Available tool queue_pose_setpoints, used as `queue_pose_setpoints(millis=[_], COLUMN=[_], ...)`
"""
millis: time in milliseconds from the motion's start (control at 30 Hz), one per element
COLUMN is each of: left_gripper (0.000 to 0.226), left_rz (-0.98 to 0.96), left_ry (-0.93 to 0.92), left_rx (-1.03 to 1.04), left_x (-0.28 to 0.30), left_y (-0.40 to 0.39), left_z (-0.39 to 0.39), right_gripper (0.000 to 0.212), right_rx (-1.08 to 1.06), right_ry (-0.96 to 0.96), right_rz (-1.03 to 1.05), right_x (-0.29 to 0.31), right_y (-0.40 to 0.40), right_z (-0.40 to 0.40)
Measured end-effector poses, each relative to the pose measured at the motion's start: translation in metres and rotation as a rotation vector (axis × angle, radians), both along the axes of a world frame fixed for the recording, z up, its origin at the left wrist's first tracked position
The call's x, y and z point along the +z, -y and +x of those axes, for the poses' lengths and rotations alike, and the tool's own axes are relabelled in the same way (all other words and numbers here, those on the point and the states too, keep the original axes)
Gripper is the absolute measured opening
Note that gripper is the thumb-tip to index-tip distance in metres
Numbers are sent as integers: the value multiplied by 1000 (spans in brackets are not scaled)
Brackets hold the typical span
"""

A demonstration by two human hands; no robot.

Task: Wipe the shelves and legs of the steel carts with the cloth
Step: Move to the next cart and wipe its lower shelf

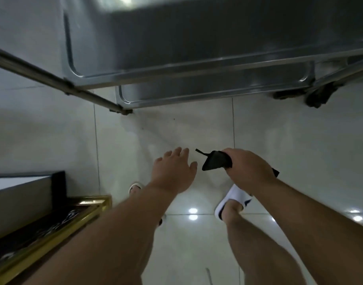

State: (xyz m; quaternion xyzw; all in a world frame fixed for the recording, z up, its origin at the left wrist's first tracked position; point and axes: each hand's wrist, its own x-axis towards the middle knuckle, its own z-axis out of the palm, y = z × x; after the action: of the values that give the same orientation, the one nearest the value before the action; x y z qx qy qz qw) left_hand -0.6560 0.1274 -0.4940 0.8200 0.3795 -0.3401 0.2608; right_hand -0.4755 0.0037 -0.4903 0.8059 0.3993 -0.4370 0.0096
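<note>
While right hand (249,167) clutched crumpled black cloth (216,163) in curled fingers, left hand (173,169) hung just beside, fingers spread, holding nothing. Shiny tiered steel cart (197,79) stood well beyond grip, untouched by cloth; wiping progress on shelves and legs couldn't be judged.

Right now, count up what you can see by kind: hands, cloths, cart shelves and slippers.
Hands: 2, left hand empty, right hand gripping the cloth
Black cloth: 1
Steel cart shelves: 2, upper shelf, lower shelf
White slippers: 2, and
Total: 7
</note>
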Motion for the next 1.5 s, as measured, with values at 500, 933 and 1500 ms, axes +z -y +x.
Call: queue_pose_setpoints(millis=[500, 933, 1500], left_gripper=[60, 68, 55], left_rz=[166, 262, 341], left_ry=[64, 381, 619], left_rx=[103, -62, -287], left_x=[355, 500, 617], left_y=[48, 27, 88], left_z=[28, 29, 180], right_gripper=[25, 24, 25], right_rx=[22, -181, -478], right_ry=[138, 280, 477], right_rz=[18, 186, 512], right_x=[356, 539, 655], right_y=[37, 71, 153], right_z=[38, -3, 103])
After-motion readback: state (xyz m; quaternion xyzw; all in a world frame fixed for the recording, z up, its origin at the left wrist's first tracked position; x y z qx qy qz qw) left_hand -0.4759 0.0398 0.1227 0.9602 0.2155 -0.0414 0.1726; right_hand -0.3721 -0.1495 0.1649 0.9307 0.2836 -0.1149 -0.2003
